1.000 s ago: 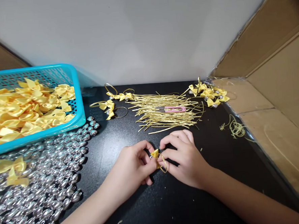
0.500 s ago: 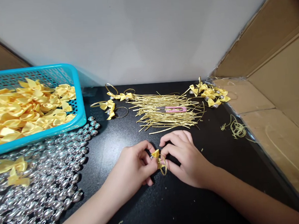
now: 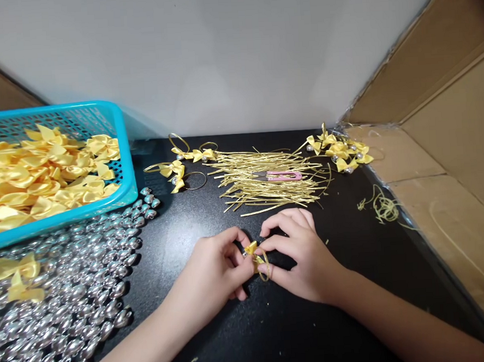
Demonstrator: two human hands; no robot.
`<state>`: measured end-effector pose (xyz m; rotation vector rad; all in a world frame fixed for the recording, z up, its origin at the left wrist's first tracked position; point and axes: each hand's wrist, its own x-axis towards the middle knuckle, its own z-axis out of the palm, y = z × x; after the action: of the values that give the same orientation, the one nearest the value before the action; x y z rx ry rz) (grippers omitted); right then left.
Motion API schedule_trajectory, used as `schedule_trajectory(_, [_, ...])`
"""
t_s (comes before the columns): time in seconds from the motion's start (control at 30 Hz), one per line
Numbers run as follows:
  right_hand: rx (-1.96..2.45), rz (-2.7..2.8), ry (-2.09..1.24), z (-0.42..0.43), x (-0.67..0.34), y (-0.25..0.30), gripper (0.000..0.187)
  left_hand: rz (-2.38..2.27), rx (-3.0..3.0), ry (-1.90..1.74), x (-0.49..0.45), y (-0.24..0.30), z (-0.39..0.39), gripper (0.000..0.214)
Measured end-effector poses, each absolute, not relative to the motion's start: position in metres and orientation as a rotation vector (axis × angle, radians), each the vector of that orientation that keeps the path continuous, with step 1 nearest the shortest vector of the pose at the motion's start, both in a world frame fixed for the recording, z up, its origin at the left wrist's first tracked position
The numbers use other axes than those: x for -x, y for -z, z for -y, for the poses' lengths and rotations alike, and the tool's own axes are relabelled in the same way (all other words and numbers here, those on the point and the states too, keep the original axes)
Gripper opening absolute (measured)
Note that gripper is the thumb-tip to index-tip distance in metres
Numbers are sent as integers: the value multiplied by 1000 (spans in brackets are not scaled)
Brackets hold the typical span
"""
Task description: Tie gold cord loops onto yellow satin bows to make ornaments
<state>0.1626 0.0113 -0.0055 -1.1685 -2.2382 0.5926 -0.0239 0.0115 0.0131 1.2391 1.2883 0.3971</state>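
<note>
My left hand [image 3: 226, 264] pinches a small yellow satin bow [image 3: 251, 248] between thumb and fingers, low over the black table. A bit of silver shows beside the bow, partly covered by my fingers. From the bow a gold cord loop [image 3: 265, 267] stands out to the right. My right hand [image 3: 298, 254] closes its thumb and index finger on that cord, close to the bow; its other fingers are curled above. The knot, if there is one, is hidden by my fingertips.
A blue basket [image 3: 126, 155] of yellow bows stands left, above many silver beads [image 3: 77, 300] with loose bows on top. Gold cords [image 3: 267, 193] lie behind my hands with pink thread snips [image 3: 285, 175]. Looped bows [image 3: 338, 152] and tangled thread [image 3: 385, 205] lie right; cardboard [image 3: 448, 135] borders the table.
My right thumb and index finger have come closer together on the gold cord, and the loop has shifted slightly. My left hand keeps its pinch; the view has moved very little.
</note>
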Motion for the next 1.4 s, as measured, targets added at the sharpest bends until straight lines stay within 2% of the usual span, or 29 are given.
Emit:
schedule_trajectory(0.07, [1165, 2246, -537, -11, -161, 7, 3, -1286, -1242, -400, 24, -13, -12, 7])
schedule_trajectory(0.17, [1155, 2250, -490, -11, -160, 7, 11, -1288, -1243, -399, 24, -13, -12, 10])
schedule_trajectory(0.7, [1210, 2172, -591, -11, -161, 3, 9, -1308, -1270, -397, 24, -13, -11, 13])
schedule_trajectory(1.4, [1200, 2102, -640, -15, -162, 3, 9, -1280, -1256, -382, 25, -19, -12, 6])
